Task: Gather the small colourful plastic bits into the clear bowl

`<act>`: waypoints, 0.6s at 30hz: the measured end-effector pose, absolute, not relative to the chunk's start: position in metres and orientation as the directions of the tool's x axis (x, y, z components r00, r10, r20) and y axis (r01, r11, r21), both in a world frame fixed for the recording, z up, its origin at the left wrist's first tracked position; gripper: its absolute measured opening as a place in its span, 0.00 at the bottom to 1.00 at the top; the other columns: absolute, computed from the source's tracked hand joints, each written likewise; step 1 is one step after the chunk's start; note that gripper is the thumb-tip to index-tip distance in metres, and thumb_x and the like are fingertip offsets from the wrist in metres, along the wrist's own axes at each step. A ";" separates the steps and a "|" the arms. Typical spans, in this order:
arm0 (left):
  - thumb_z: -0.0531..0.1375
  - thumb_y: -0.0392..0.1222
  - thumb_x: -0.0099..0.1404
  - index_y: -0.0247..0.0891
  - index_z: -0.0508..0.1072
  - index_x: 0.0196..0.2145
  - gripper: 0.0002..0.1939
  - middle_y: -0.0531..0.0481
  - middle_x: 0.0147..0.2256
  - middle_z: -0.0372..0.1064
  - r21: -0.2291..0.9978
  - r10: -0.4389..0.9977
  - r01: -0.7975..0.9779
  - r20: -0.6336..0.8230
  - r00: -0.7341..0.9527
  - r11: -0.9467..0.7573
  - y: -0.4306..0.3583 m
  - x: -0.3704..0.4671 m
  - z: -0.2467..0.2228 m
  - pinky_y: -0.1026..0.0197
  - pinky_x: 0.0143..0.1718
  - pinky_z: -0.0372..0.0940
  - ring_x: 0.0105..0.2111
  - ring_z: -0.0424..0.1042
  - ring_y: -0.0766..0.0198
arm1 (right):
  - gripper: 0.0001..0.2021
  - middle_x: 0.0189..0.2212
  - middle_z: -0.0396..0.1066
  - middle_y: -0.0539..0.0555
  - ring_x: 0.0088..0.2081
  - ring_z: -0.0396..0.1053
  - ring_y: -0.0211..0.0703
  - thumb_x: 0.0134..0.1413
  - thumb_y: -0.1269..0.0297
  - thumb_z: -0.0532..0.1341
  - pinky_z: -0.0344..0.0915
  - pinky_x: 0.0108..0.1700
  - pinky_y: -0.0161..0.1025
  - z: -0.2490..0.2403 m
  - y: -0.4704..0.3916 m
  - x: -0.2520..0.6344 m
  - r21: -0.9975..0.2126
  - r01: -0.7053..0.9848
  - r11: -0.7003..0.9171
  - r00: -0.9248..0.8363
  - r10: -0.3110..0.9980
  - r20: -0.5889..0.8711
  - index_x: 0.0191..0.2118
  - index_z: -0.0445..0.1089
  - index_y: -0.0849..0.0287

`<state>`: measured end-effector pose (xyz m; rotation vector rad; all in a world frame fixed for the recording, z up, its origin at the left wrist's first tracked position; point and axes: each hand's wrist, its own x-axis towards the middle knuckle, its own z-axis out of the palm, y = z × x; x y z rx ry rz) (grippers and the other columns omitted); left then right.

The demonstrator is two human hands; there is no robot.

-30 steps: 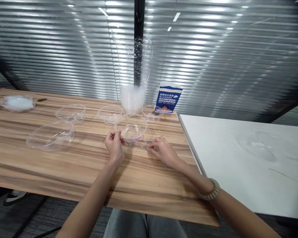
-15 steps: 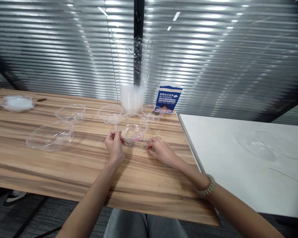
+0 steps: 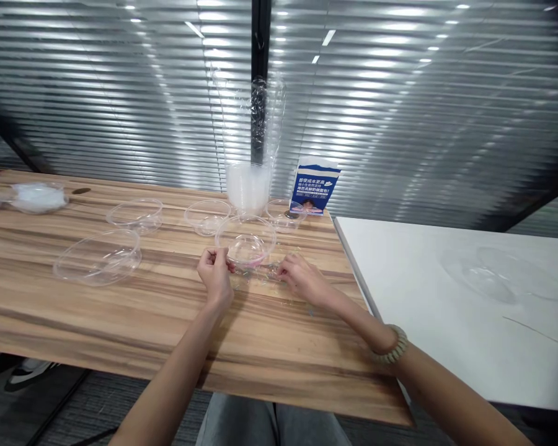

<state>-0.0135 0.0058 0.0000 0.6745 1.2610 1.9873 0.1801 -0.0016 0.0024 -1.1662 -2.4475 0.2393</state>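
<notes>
Small, thin coloured bits (image 3: pixel 260 272) lie scattered on the wooden table between my two hands. Beside the near left rim of a clear plastic bowl (image 3: pixel 246 240), my left hand (image 3: pixel 215 275) is closed with its fingers curled; whatever it holds is hidden. Something pink (image 3: pixel 255 261) shows at the bowl's near side. My right hand (image 3: pixel 302 279) wears a beaded bracelet (image 3: pixel 394 347) at the wrist. Its fingertips are pinched together over the right part of the scattered bits, on something too small to name.
More clear bowls (image 3: pixel 97 259) stand to the left and behind. At the back are a stack of clear cups (image 3: pixel 248 189) in a plastic sleeve and a blue printed carton (image 3: pixel 315 189). A white table (image 3: pixel 428 347) adjoins on the right; a white bag (image 3: pixel 38 197) lies far left.
My right hand has shifted slightly, its fingertips drawing closer together above the bits. The left hand stays beside the bowl. The whole view has moved a little.
</notes>
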 end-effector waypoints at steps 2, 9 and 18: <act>0.59 0.38 0.47 0.38 0.59 0.19 0.10 0.62 0.13 0.54 0.914 0.774 -0.274 0.065 -0.630 -0.300 0.006 -0.013 0.000 0.70 0.14 0.52 0.14 0.56 0.73 | 0.05 0.33 0.67 0.55 0.37 0.63 0.43 0.57 0.72 0.55 0.60 0.39 0.39 0.017 0.006 0.186 -0.420 0.693 0.586 -0.426 0.803 0.417 0.32 0.67 0.60; 0.62 0.40 0.46 0.37 0.59 0.19 0.12 0.61 0.13 0.55 0.922 0.898 -0.313 0.075 -0.433 -0.228 0.005 -0.010 -0.001 0.70 0.14 0.54 0.14 0.56 0.73 | 0.04 0.31 0.70 0.54 0.34 0.66 0.40 0.54 0.67 0.59 0.62 0.35 0.38 0.066 0.025 0.183 -0.581 0.559 0.592 -0.111 0.747 0.655 0.32 0.70 0.60; 0.61 0.41 0.47 0.38 0.59 0.19 0.12 0.62 0.13 0.55 0.909 0.832 -0.316 0.058 -0.552 -0.273 0.009 -0.017 -0.002 0.69 0.16 0.54 0.14 0.58 0.73 | 0.12 0.38 0.73 0.57 0.39 0.69 0.43 0.56 0.61 0.55 0.65 0.37 0.38 0.040 0.029 0.200 -0.742 0.448 0.499 0.143 0.779 0.610 0.37 0.72 0.60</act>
